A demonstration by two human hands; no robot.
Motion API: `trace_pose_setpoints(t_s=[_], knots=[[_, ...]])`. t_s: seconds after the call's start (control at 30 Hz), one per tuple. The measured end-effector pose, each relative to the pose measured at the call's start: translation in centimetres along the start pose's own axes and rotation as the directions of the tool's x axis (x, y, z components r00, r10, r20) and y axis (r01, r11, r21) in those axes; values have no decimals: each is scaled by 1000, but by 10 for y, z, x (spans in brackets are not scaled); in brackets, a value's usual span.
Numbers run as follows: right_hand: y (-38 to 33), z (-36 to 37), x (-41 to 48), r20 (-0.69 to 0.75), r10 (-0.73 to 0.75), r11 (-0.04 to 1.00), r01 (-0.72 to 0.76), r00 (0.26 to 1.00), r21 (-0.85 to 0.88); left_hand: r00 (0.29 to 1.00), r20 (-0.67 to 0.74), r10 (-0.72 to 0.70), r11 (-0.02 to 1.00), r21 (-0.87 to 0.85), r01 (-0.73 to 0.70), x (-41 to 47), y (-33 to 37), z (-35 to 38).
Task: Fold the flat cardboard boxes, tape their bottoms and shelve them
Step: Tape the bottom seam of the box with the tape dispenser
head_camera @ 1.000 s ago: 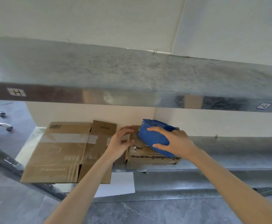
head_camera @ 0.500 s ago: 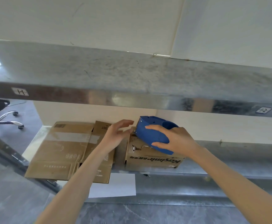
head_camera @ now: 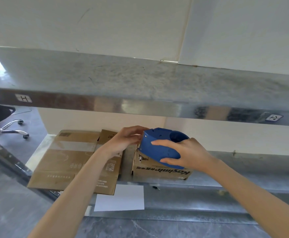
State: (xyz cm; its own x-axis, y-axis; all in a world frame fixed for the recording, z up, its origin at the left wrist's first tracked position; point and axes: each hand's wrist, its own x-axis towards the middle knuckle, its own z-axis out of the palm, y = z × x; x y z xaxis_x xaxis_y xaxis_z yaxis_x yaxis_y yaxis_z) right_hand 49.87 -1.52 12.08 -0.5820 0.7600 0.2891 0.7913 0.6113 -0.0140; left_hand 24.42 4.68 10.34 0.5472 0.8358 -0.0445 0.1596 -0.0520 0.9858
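Where the small folded box [head_camera: 159, 170] sits on the lower metal shelf [head_camera: 243, 179], its front carries upside-down print reading roughly "Kosimir", and the right hand [head_camera: 190, 155] grips a blue tape dispenser [head_camera: 157, 145] just above its top. The left hand [head_camera: 123, 141] curls its fingers at the dispenser's toothed front edge; whether they pinch tape cannot be told. Flat cardboard [head_camera: 68, 158] lies just left, marked "007", and the upper shelf rail [head_camera: 140, 107] bears an "H" label [head_camera: 23, 98].

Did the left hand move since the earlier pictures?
Yes. The left hand rose from the left edge of the small box up to the tape dispenser.
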Motion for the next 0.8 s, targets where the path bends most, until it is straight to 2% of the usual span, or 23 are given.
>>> trace_pose_setpoints(t_s=[0.13,0.4,0.67,0.8], knots=[[-3,0,-3,6,2,1000,-3,1000,14,999,18,-33,998,51,32,-2,-4,2],[-10,-3,-8,7,-7,998,6,1000,69,996,-68,-52,993,97,59,-9,-6,7],[-13,-6,-6,20,11,995,-13,1000,101,994,-100,-37,992,119,49,-15,-4,9],[-14,-7,-5,55,30,992,-36,998,123,986,-167,16,981,195,17,-13,-4,10]])
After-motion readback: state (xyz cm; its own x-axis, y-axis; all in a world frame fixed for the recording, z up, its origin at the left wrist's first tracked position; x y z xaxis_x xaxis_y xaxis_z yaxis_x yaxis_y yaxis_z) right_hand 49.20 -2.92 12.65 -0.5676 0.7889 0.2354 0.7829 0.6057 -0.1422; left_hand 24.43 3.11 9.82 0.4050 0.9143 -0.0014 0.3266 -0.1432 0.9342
